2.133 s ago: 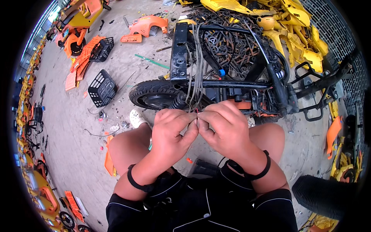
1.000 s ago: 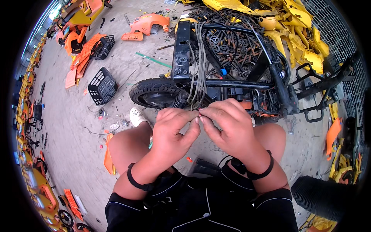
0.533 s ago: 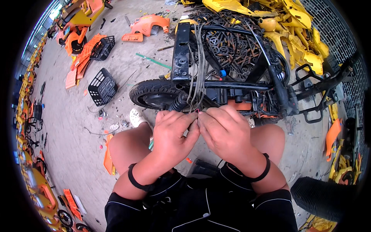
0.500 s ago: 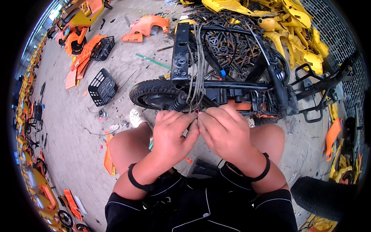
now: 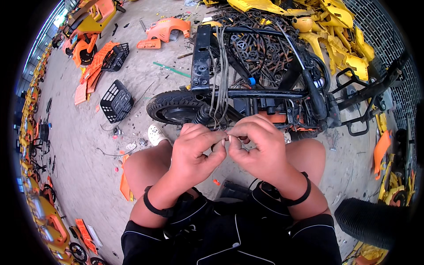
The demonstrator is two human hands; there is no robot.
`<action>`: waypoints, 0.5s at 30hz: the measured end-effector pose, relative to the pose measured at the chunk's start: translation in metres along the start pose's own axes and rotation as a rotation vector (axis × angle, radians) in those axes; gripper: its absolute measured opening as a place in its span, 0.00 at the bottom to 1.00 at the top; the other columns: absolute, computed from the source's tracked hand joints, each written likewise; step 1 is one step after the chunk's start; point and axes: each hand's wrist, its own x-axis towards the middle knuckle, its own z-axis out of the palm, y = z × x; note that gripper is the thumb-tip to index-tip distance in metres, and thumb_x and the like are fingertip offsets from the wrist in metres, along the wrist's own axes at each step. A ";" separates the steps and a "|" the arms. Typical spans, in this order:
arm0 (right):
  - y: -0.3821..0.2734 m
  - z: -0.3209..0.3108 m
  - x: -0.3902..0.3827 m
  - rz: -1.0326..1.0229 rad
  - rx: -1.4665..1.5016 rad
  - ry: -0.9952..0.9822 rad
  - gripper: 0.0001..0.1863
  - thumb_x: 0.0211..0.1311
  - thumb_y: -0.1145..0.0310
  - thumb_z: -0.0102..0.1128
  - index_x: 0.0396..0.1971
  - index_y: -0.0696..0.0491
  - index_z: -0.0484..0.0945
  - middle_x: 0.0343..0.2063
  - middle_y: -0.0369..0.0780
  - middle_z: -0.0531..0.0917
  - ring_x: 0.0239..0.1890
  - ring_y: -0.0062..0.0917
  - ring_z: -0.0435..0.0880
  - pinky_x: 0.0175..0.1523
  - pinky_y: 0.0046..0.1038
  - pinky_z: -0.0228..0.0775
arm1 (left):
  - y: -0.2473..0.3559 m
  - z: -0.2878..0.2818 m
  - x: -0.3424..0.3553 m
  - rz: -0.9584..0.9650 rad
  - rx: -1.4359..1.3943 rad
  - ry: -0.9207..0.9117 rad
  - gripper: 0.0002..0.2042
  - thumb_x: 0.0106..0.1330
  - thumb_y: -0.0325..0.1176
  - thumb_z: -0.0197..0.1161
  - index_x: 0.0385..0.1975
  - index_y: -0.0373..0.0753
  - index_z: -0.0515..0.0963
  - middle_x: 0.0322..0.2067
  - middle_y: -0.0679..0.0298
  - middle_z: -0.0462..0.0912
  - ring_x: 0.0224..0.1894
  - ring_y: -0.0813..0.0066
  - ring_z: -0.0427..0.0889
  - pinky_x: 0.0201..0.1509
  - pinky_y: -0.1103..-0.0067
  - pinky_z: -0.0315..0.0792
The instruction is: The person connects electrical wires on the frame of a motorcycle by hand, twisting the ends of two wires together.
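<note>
My left hand (image 5: 194, 150) and my right hand (image 5: 258, 143) meet in front of me, just on the near side of a stripped black vehicle frame (image 5: 265, 94). Thumb and forefinger of each hand are pinched together, tips almost touching. Whatever lies between them is small and dark, mostly hidden by the fingers. A bundle of thin grey cables (image 5: 224, 79) hangs over the frame's bars and runs down to just behind my fingertips. Left of the cables, a black tyre (image 5: 170, 106) and a coil spring (image 5: 202, 115) belong to the same frame.
Behind the frame spreads a heap of rusty metal parts (image 5: 251, 48), with yellow body panels (image 5: 344, 44) piled to its right. A black basket (image 5: 116, 101) and orange panels (image 5: 165, 30) lie on the concrete floor to the left. A black ribbed object (image 5: 366, 223) stands at lower right.
The fingertips have shifted slightly downward, and my right fingers are more bent. The pink bit seen between them earlier no longer shows. The view has moved a little.
</note>
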 end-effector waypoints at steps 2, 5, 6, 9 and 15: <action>0.001 -0.001 0.000 0.037 0.039 -0.009 0.09 0.50 0.78 0.73 0.31 0.55 0.82 0.32 0.40 0.85 0.35 0.37 0.84 0.41 0.35 0.78 | 0.002 0.000 0.002 0.010 -0.005 0.000 0.10 0.54 0.21 0.72 0.37 0.37 0.87 0.28 0.62 0.85 0.29 0.66 0.81 0.40 0.73 0.69; 0.001 -0.002 0.000 0.080 0.072 -0.016 0.09 0.51 0.79 0.73 0.32 0.55 0.83 0.32 0.40 0.85 0.32 0.33 0.83 0.38 0.33 0.77 | 0.001 0.002 0.002 0.023 -0.006 0.010 0.10 0.53 0.21 0.72 0.36 0.37 0.87 0.27 0.62 0.85 0.28 0.67 0.80 0.40 0.73 0.69; 0.000 -0.003 0.000 0.102 0.079 -0.021 0.09 0.51 0.79 0.73 0.32 0.55 0.83 0.32 0.39 0.85 0.32 0.32 0.83 0.37 0.32 0.77 | 0.001 0.003 0.002 0.028 0.000 0.011 0.10 0.53 0.21 0.72 0.36 0.37 0.87 0.26 0.63 0.85 0.28 0.67 0.80 0.40 0.73 0.69; 0.001 -0.004 0.000 0.125 0.106 -0.013 0.08 0.51 0.80 0.72 0.32 0.56 0.83 0.31 0.38 0.84 0.30 0.28 0.81 0.34 0.29 0.75 | 0.001 0.004 0.002 0.041 0.012 0.015 0.11 0.52 0.21 0.72 0.36 0.37 0.87 0.26 0.63 0.84 0.28 0.68 0.80 0.39 0.74 0.68; 0.005 -0.004 0.001 0.125 0.105 0.027 0.08 0.51 0.80 0.71 0.31 0.55 0.82 0.30 0.38 0.84 0.28 0.26 0.80 0.32 0.27 0.74 | 0.003 0.006 0.003 0.054 0.007 0.029 0.11 0.51 0.21 0.71 0.35 0.38 0.87 0.25 0.64 0.83 0.27 0.68 0.79 0.39 0.74 0.68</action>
